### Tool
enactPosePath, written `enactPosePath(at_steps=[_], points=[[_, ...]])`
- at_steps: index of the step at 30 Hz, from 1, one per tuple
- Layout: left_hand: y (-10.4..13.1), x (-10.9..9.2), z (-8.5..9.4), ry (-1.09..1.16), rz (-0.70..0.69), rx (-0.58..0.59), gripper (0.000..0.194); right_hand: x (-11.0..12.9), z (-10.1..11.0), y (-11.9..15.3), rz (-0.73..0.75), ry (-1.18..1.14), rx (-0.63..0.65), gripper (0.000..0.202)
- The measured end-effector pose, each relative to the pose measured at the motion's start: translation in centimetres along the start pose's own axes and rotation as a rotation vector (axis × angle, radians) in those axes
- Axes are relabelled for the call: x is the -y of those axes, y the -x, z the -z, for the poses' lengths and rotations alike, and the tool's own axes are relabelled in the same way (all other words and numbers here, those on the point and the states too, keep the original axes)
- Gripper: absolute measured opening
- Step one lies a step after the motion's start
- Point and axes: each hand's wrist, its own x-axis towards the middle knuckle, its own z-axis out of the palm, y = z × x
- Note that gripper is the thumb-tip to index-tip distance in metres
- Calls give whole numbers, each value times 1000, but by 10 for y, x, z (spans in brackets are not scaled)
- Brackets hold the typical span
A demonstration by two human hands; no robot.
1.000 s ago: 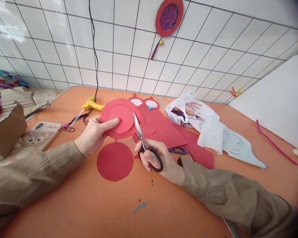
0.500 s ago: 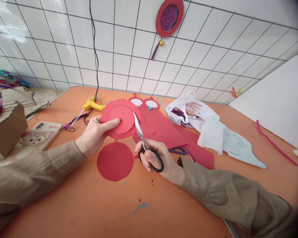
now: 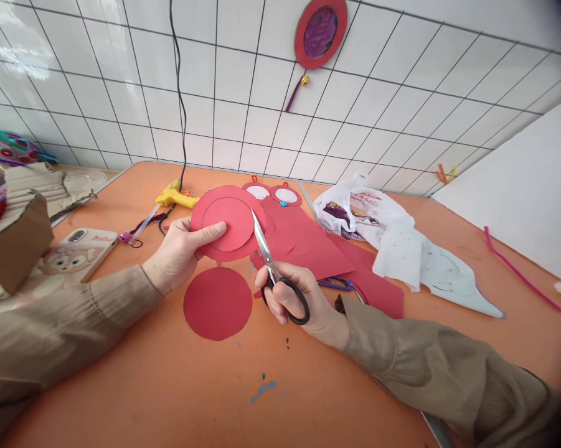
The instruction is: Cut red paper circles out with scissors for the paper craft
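Note:
Pinched between the thumb and fingers of my left hand (image 3: 180,249) is a red paper disc (image 3: 236,214) marked with an inner circle. My right hand (image 3: 303,298) grips black-handled scissors (image 3: 267,252), whose blades look closed and point up at the disc's right part. Whether the blades touch the disc I cannot tell. Below the held disc, a darker red circle (image 3: 217,305) lies flat on the orange table (image 3: 205,392). Red paper sheets (image 3: 303,239) lie behind the scissors.
A yellow glue gun (image 3: 177,196) lies behind my left hand, a phone (image 3: 81,252) and cardboard box (image 3: 21,242) at left. Purple scissors (image 3: 336,284) rest beside my right hand. Farther right are a white plastic bag (image 3: 368,208) and a pink strip (image 3: 520,270).

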Motion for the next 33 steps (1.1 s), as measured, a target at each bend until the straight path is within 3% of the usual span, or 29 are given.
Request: enactPosePath(at_steps=[6, 14, 33], points=[[1, 1, -1, 28, 57, -6, 15, 0, 0, 0, -5, -21, 31, 42], [2, -1, -3, 8, 37, -14, 17, 8, -1, -1, -38, -36, 60, 47], [8, 2, -6, -2, 99, -13, 21, 7, -1, 0, -58, -85, 47, 50]])
